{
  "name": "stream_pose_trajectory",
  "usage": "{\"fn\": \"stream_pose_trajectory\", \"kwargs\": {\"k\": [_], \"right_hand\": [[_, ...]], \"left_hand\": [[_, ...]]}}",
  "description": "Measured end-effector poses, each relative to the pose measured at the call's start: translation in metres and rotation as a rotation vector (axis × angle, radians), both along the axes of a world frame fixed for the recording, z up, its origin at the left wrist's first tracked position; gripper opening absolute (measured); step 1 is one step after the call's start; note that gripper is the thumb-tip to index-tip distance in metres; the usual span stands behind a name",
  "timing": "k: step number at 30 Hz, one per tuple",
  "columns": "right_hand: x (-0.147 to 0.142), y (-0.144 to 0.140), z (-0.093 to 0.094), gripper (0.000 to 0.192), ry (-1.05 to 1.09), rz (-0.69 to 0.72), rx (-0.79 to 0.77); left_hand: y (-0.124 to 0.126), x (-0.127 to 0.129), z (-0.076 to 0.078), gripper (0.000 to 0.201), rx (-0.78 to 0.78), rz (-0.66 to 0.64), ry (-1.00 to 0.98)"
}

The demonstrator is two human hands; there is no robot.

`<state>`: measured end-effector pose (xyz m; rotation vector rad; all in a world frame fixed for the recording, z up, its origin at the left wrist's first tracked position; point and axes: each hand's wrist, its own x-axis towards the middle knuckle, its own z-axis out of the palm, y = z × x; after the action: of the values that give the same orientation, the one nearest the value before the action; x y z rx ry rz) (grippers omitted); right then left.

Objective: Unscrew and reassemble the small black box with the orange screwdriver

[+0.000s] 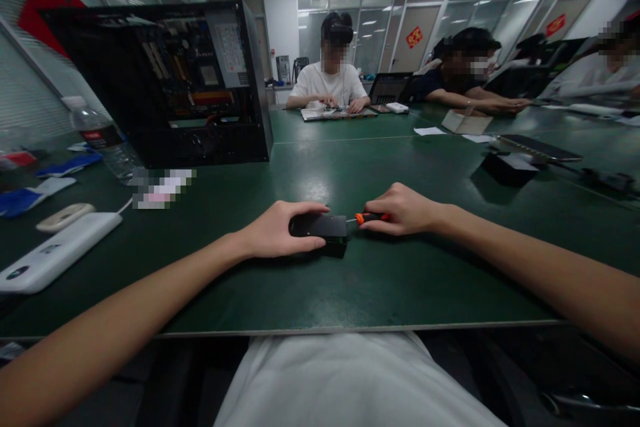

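My left hand (283, 230) grips a small black box-shaped device (320, 227) by its left end, thumb along the near side and fingers along the far side. Closed round the orange and black handle of a screwdriver (370, 217) is my right hand (397, 210). The screwdriver's thin metal shaft points left and meets the right end of the black device; its tip is too small to make out. Both hands are low over the green table (400, 287), near its front edge.
An open black computer case (210, 140) stands at the back left. Nearby are a plastic bottle (107, 140) and a white power bank (60, 250). A black box (507, 170) lies at the right. Several people sit across the table, one behind a flat panel (340, 115).
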<state>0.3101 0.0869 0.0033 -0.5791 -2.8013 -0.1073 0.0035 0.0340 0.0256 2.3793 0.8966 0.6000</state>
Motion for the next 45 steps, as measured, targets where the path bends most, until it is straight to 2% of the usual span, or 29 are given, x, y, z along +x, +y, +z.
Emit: {"fn": "stream_pose_trajectory", "kwargs": {"k": [4, 9, 11, 16, 18, 21, 25, 29, 34, 37, 42, 45], "right_hand": [[-0.002, -0.005, 0.002, 0.055, -0.056, -0.084, 0.023], [-0.01, -0.016, 0.005, 0.053, -0.063, -0.145, 0.034], [-0.012, -0.018, 0.006, 0.052, -0.029, -0.157, -0.029], [-0.016, -0.014, 0.01, 0.054, 0.044, -0.12, -0.332], [-0.016, -0.014, 0.015, 0.057, 0.03, -0.123, -0.368], [-0.014, -0.017, 0.025, 0.056, -0.007, -0.156, -0.32], [-0.01, -0.024, 0.032, 0.052, 0.071, -0.155, -0.223], [-0.009, -0.023, 0.025, 0.049, 0.091, -0.132, -0.116], [-0.01, -0.016, 0.012, 0.048, 0.093, -0.111, -0.075], [-0.012, -0.015, 0.012, 0.046, 0.11, -0.098, -0.104], [-0.016, -0.019, 0.018, 0.042, 0.159, -0.082, -0.3], [-0.018, -0.02, 0.019, 0.044, 0.193, -0.087, -0.317]], "left_hand": [[0.001, -0.008, 0.002, 0.05, -0.05, -0.003, 0.026], [-0.002, 0.002, -0.004, 0.053, -0.052, 0.045, -0.019], [-0.003, 0.004, -0.006, 0.054, -0.069, 0.055, -0.032], [-0.004, 0.004, -0.005, 0.057, -0.113, 0.074, -0.049], [-0.004, 0.005, -0.006, 0.058, -0.109, 0.08, -0.049], [-0.004, 0.006, -0.008, 0.059, -0.102, 0.092, -0.05], [-0.005, 0.009, -0.01, 0.057, -0.094, 0.096, -0.062], [-0.006, 0.01, -0.009, 0.055, -0.079, 0.105, -0.06], [-0.007, 0.01, -0.009, 0.054, -0.058, 0.14, -0.051], [-0.006, 0.011, -0.01, 0.054, -0.061, 0.139, -0.056], [-0.007, 0.012, -0.01, 0.051, -0.039, 0.098, -0.075], [-0.008, 0.011, -0.01, 0.048, -0.026, 0.1, -0.09]]}}
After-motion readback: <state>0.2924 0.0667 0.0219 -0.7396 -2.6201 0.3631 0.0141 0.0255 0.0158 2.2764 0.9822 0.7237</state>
